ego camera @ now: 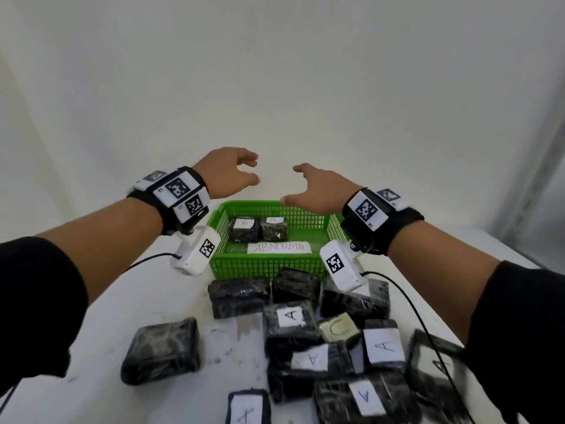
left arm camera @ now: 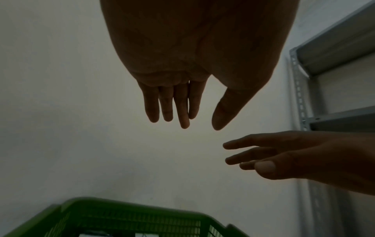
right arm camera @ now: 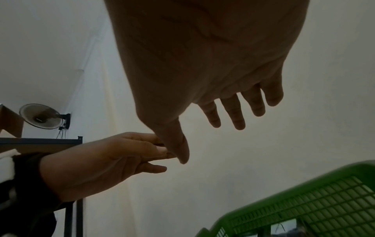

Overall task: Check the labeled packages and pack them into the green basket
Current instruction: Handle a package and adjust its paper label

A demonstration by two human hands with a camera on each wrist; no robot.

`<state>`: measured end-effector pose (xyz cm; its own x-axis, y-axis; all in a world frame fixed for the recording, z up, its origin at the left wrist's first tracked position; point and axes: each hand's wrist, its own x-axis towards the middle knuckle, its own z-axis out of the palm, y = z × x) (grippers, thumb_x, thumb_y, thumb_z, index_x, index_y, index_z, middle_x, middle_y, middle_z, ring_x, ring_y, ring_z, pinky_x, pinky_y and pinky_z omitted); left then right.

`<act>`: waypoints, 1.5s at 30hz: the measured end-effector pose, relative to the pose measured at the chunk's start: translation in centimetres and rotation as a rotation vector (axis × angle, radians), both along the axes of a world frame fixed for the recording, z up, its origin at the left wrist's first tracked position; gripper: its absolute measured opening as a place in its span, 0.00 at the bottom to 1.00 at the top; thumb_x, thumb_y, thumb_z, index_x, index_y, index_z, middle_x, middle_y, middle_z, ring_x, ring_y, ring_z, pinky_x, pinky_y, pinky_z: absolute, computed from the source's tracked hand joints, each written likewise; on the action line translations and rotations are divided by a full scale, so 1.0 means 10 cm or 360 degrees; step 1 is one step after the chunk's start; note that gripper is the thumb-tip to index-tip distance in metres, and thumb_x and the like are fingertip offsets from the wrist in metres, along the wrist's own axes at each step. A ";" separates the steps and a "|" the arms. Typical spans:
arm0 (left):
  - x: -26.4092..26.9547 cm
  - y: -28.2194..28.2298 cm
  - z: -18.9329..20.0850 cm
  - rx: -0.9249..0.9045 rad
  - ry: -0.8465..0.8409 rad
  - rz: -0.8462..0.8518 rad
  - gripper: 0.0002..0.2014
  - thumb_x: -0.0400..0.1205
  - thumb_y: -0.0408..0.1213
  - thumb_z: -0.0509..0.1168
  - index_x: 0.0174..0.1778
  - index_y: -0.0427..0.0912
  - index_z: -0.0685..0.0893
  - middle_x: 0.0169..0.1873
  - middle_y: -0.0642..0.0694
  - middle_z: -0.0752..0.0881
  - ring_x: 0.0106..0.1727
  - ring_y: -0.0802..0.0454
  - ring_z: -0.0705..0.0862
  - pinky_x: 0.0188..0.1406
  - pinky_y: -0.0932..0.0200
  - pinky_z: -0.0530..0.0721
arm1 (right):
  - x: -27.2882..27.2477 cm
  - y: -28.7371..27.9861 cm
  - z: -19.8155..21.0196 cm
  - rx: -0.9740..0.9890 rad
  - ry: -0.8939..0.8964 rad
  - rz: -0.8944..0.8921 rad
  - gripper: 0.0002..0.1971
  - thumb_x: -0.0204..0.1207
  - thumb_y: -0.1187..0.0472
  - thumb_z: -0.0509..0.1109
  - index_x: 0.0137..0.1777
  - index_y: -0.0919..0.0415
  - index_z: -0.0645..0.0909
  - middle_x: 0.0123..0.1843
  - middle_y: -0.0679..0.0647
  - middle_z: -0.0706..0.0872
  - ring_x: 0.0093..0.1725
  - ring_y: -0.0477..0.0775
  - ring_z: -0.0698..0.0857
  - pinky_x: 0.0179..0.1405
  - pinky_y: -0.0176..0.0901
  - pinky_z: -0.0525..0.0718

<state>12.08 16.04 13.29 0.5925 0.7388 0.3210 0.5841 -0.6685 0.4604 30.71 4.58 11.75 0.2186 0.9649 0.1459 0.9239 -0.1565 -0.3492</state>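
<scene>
A green basket stands at the far middle of the white table, with an "ABNORMAL" paper label inside it. Two black wrapped packages lie in it, one marked B and one marked A. Both hands hover above the basket, empty, fingers loosely spread. My left hand is over the basket's left back corner, and my right hand over its right back rim. The two wrist views show the same: the left hand and the right hand hold nothing. Several black packages with A labels lie heaped in front of the basket.
A lone unlabeled black package lies on the table at the near left. A package marked C sits in the heap. A metal shelf rack stands at the right. A wall fan hangs at the left.
</scene>
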 end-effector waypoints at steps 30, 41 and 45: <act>0.52 -1.92 -1.33 -0.0055 0.0847 -0.0293 0.20 0.73 0.60 0.66 0.52 0.49 0.87 0.41 0.49 0.89 0.43 0.47 0.87 0.46 0.51 0.89 | 0.07 -1.48 -1.14 -0.0624 -0.0278 0.0195 0.31 0.74 0.56 0.81 0.78 0.53 0.80 0.68 0.54 0.89 0.65 0.58 0.86 0.65 0.48 0.85; 0.70 -1.97 -1.28 -0.0095 0.0926 -0.0296 0.16 0.74 0.55 0.70 0.30 0.47 0.80 0.27 0.47 0.81 0.35 0.46 0.81 0.33 0.56 0.78 | 0.15 -1.39 -1.19 -0.0579 -0.0163 0.0180 0.22 0.73 0.58 0.81 0.68 0.60 0.87 0.62 0.58 0.91 0.61 0.60 0.89 0.63 0.50 0.87; 0.61 -1.86 -1.28 -0.0173 0.0649 -0.0297 0.17 0.75 0.50 0.70 0.54 0.46 0.90 0.47 0.48 0.91 0.48 0.50 0.88 0.50 0.52 0.89 | 0.22 -1.47 -1.12 -0.0397 -0.0049 0.0152 0.22 0.70 0.52 0.83 0.63 0.54 0.88 0.56 0.52 0.91 0.55 0.54 0.88 0.58 0.50 0.87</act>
<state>18.13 -2.56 0.50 0.7804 0.6240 -0.0394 0.6063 -0.7399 0.2914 32.94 -10.16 0.51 0.1237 0.9878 -0.0941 0.9483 -0.1456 -0.2821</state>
